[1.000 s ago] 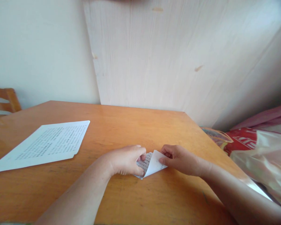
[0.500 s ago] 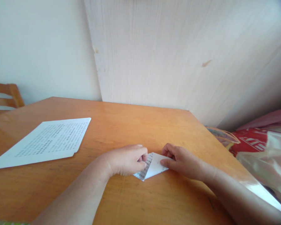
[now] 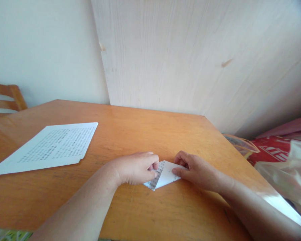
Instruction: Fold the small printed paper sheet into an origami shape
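Observation:
A small folded sheet of paper (image 3: pixel 165 174) lies on the wooden table between my two hands. One of its faces shows rows of printed characters, the other is mostly white, and a slanted crease or edge divides them. My left hand (image 3: pixel 141 168) is closed at the paper's left part, thumb on the printed face and fingers curled. At the right corner my right hand (image 3: pixel 194 170) pinches the paper, with the thumb on top and the index finger bent behind. The hands cover both ends of the sheet.
A stack of printed paper (image 3: pixel 57 144) rests on the left of the table (image 3: pixel 140 130). Behind stands a pale wooden panel (image 3: pixel 155 57) against the wall. A chair (image 3: pixel 8 97) is at the far left. Red and whitish bags (image 3: pixel 273 150) lie beyond the table's right edge.
The view has tilted slightly, so the table sits a little higher in the picture. Both hands keep their hold on the folded paper, and their fingers have barely moved.

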`<state>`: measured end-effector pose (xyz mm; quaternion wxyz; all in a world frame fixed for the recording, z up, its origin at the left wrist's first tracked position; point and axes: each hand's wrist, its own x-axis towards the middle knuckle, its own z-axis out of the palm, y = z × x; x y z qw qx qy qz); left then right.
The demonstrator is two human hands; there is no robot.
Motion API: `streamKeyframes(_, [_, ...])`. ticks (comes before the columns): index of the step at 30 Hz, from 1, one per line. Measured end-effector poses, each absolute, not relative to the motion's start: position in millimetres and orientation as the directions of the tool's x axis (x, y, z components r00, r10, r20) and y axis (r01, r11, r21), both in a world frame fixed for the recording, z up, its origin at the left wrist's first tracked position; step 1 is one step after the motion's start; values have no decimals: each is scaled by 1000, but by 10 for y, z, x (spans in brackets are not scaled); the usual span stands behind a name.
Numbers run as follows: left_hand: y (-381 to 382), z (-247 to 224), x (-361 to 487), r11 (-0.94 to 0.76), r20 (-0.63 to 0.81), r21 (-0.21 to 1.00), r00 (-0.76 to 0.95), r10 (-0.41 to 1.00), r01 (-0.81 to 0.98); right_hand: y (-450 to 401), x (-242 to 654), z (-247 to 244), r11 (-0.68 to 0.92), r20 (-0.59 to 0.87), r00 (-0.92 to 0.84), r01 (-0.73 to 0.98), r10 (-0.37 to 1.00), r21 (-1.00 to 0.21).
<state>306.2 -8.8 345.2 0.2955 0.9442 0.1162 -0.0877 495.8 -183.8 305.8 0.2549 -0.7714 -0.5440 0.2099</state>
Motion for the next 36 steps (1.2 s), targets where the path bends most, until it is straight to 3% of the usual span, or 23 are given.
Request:
streamKeyframes(5, [-77,3451,3055,-805,-235,539,962,140,249,-1834,4947,3075,-297,-56,331,746,942,-596])
streamKeyframes(20, [-120,3571,3036,-898,-335,380,938,90,222,-1846,4824,3195,-354,-81,368,778,927,-519])
streamKeyframes(29, [-99,3559,3030,-880,-325,414,941,94,231,-1864,4820,3167,-347,-57,366,807,929,-477])
streamKeyframes(36, [-170,3557,3062,-851,-293,430,938,186,303,-1876,4830,3151,-347,-57,366,805,929,-481])
